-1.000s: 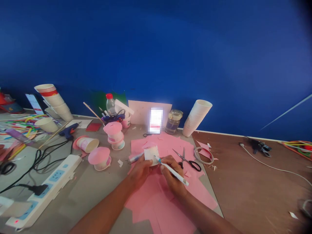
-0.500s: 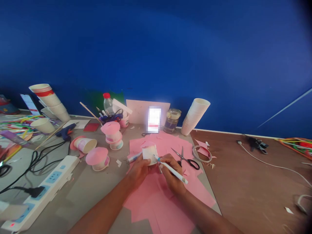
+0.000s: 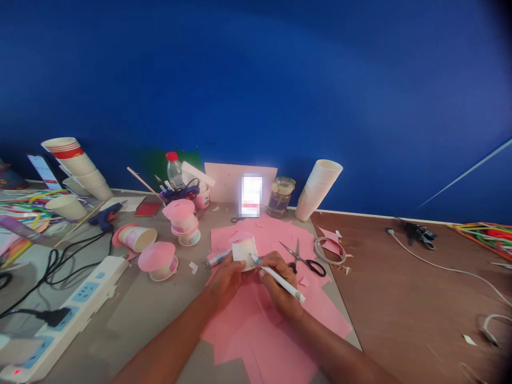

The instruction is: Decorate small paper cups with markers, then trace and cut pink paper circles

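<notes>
"Pen (image 3: 285, 283) in the right hand (image 3: 281, 296), then? How far along is it?"

"Partway, I'd judge. The right fingers pinch it, tip down at the right side of the white piece (image 3: 243, 249) near the centre of the frame; whether it touches or hovers, I can't tell. The left hand (image 3: 227, 278) grips that piece, thumb on its front, the other fingers mostly hidden."

"What looks done?"

"Left of centre, a pink-topped cup (image 3: 157, 257) and a pink-topped stack (image 3: 180, 209) stand upright, and a fallen cup (image 3: 138, 238) lies on its side. Those seem further along. I can make out no marks on the white piece, so how much remains is unclear."

"And the scissors (image 3: 298, 255)?"

"Untouched on the pink sheets (image 3: 276, 346), right of centre."

"Anything different from a second ago?"

"Little. The pen tip keeps to about the same spot; the view is swung slightly, so the power strip (image 3: 86, 293), lower left, sits farther left in the frame."
</notes>
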Tool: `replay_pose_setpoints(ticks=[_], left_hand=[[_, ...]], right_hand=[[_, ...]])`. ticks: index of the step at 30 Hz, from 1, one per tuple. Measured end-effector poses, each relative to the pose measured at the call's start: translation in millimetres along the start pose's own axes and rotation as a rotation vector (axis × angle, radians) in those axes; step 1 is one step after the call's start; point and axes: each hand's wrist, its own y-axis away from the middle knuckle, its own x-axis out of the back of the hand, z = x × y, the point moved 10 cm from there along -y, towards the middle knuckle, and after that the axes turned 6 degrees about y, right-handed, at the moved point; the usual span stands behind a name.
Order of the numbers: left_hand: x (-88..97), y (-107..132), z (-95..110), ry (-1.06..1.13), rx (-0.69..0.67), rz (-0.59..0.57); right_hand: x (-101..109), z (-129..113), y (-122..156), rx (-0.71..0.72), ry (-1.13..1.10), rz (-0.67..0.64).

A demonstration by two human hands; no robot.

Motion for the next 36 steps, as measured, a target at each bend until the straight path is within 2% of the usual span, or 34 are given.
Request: replay_pose_setpoints(ticks=[9,14,25,36], left_hand=[[-1.8,-0.3,0.8,0.007,-0.003,-0.015],[-3.3,-0.2,2.0,0.012,-0.011,-0.020],[-1.6,-0.3,1.2,0.017,-0.011,-0.014],[-2.8,-0.7,1.0,0.011,-0.004,-0.023]], right_hand=[[-1.3,12.4,1.2,-0.077,-0.070,-0.036],[2.7,19.6,1.8,-0.098,-0.108,0.008],[-1.4,16.0,1.4,-0.100,-0.091,-0.028],[5.5,27.7,2.4,-0.157,-0.123,0.041]])
